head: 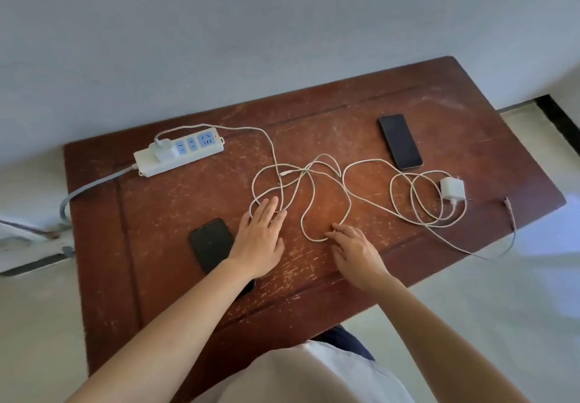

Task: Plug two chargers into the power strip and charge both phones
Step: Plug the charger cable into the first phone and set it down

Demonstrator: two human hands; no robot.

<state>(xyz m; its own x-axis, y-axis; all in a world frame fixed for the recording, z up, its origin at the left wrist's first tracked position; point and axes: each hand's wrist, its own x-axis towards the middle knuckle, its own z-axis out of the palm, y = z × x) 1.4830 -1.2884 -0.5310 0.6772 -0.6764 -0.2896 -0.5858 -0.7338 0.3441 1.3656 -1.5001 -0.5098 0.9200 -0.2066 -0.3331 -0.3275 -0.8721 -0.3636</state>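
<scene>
Where forearm crosses, near phone (210, 244) half-hidden.

Scratched wooden table (408, 114) (matt); glossy phone (400, 141).

Looping white charger cables (314, 183) are tangling just beyond both sets of fingertips, blocking forward passage; bare scratched brown wooden tabletop (307, 274) is lying open between the wrists.

Table (314, 292) layout, clock from centre: power strip (179, 153) at 10, one charger (163, 151) plugged in its left end; second charger (452, 188) loose at 3; far phone (400, 141) at 1; near phone (210, 244) at 8, partly under left forearm; cables (309, 183) tangled mid-table between them.
</scene>
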